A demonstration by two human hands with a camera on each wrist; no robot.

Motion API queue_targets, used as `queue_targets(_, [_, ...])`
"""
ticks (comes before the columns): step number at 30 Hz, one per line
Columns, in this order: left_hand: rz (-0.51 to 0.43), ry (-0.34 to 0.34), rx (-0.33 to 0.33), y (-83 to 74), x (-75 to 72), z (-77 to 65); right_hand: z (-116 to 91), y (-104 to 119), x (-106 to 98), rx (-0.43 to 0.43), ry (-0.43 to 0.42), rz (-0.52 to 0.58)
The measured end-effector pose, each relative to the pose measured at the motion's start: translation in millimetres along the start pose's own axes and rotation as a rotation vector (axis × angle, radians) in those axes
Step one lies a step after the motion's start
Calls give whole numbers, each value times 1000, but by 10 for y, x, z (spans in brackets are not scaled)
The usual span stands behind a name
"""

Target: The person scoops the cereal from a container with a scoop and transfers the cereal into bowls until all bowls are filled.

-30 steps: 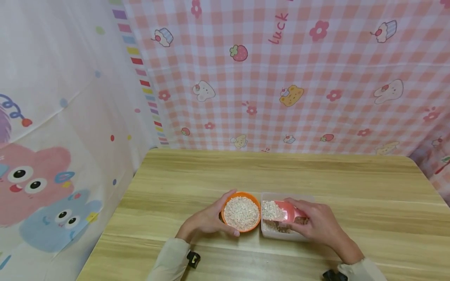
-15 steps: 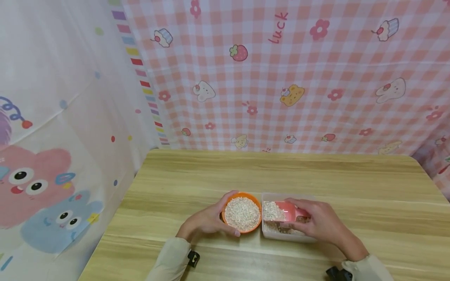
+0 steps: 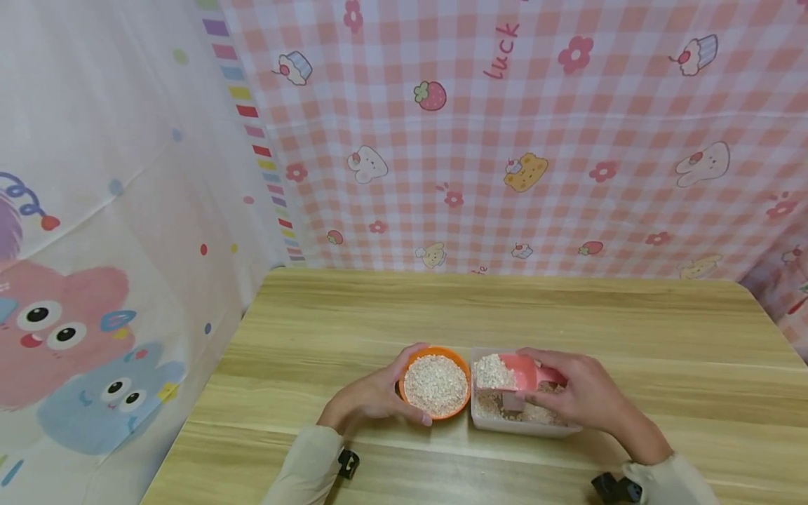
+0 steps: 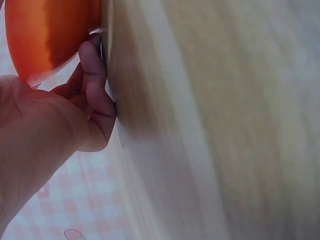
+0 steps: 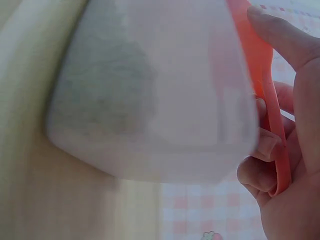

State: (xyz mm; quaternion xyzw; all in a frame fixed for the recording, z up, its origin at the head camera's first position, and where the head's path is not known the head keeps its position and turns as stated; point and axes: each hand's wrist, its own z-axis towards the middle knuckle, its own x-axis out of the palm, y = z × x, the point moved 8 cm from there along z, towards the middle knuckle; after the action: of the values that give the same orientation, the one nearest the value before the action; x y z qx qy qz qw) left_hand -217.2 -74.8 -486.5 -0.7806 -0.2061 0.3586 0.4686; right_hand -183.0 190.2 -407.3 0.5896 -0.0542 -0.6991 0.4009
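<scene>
An orange bowl (image 3: pixel 442 350), filled with pale oat-like flakes (image 3: pixel 435 384), stands on the table. My left hand (image 3: pixel 386 393) holds it from the left, thumb on the near side and fingers round the far side. The left wrist view shows curled fingers low against the bowl (image 4: pixel 55 35), by the tabletop. With my right hand (image 3: pixel 583 393) I grip the handle of a pinkish-red scoop (image 3: pixel 526 372), heaped with flakes, over a translucent plastic box (image 3: pixel 524 425). More flakes lie inside the box. In the right wrist view the scoop's handle (image 5: pixel 280 150) runs through my grip.
The box stands close against the bowl's right side. Around them spreads a wood-grain table (image 3: pixel 379 308). A pink checked cloth (image 3: pixel 391 203) hangs behind its far edge, and a white printed cloth (image 3: pixel 158 231) hangs at the left.
My right hand has raised the loaded scoop a little and shifted it slightly right, showing more of the box's inside. My left hand keeps its hold on the bowl.
</scene>
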Motion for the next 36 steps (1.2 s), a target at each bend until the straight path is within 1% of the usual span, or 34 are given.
queue_targets(5, [-5, -5, -2, 5, -4, 5, 86, 107, -86, -66, -27, -23])
queue_targets(9, [-20, -3, -23, 25, 2, 10, 165, 221, -100, -119, -24, -51])
queue_targets(10, [-23, -1, -28, 27, 5, 9, 187, 249, -94, -131, -18, -58])
queue_targets(15, [-19, 11, 14, 1, 12, 14, 293, 373, -40, -181, 7, -89])
queue_targets(17, [-16, 10, 24, 0, 12, 13, 334, 410, -9, -186, 23, -106])
queue_targets(22, [-22, 13, 22, 5, 13, 6, 421, 494, 69, -188, 84, -135])
queue_targets(31, [2, 19, 41, -2, 5, 10, 535, 664, 163, -282, 123, -195])
queue_targets(36, [7, 17, 36, -3, 3, 8, 565, 740, 197, -329, 128, -243])
